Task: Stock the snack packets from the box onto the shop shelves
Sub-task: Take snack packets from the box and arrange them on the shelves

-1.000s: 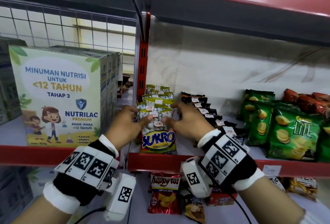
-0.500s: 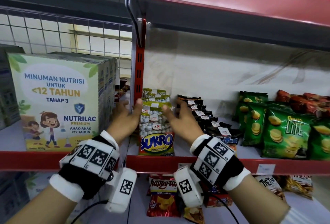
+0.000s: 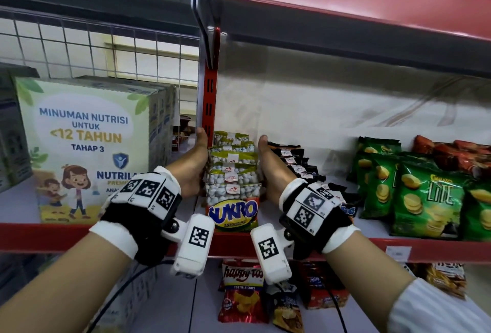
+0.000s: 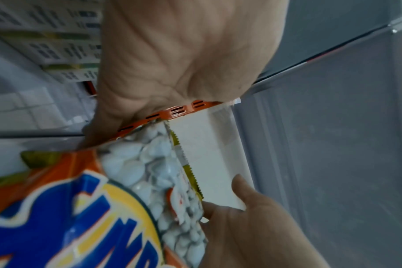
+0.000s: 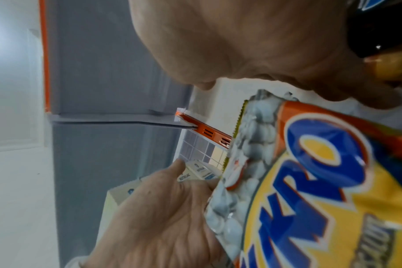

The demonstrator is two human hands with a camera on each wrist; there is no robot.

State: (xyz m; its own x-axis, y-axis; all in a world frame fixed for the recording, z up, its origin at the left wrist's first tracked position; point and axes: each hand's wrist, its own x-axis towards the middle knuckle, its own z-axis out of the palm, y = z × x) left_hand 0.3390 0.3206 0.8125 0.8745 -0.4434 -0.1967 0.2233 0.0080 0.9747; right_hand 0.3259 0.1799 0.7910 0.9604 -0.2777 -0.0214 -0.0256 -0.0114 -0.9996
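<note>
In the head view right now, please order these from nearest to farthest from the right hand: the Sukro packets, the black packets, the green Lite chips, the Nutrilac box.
From the right hand:
1. Sukro packets and black packets, either side, both touching: too close to rank.
2. Green Lite chips, farther right.
3. Nutrilac box, far left.

Nutrilac cartons (image 3: 87, 146) beside wire grid (image 3: 101, 51)

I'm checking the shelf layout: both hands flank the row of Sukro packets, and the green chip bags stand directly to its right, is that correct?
Not quite. Both the left hand and right hand do flank the Sukro packets, but the head view shows black packets directly to their right; the green chip bags stand further right.
</note>
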